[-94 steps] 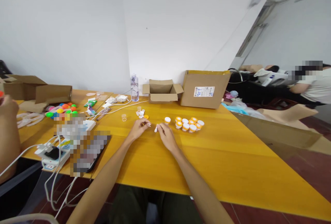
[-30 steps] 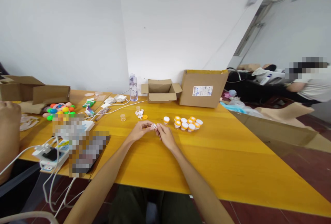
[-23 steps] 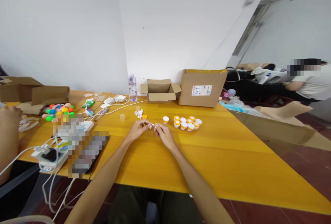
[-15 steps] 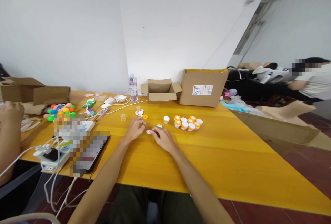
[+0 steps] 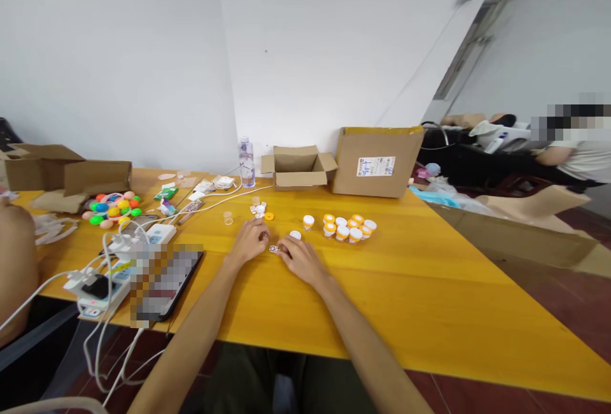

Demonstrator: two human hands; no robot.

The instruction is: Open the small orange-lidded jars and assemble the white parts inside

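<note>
A small white piece with dark holes (image 5: 273, 249) shows at the fingertips of my right hand (image 5: 300, 258), which is closed on it just above the table. My left hand (image 5: 249, 241) is curled to the left of it, fingertips drawn together; whatever lies in them is too small or hidden to make out. A round white lid (image 5: 295, 235) lies just beyond my right fingers. Past my left hand are several small white pieces (image 5: 258, 211) and an orange ring (image 5: 269, 216). One white-topped small cup (image 5: 308, 222) stands apart from a cluster of orange-and-white capped cups (image 5: 342, 232) on the right.
A clear plastic cup (image 5: 228, 218), water bottle (image 5: 247, 162), small open carton (image 5: 299, 178) and large cardboard box (image 5: 377, 162) stand farther back. On the left are a tablet (image 5: 174, 283), power strips with cables (image 5: 102, 286), coloured balls (image 5: 113, 208) and another person's arm (image 5: 16, 267).
The white holed piece has tilted and dropped slightly, with my right fingers still at it. My left fingers have curled in more. The other person's hand on the left has lowered.
</note>
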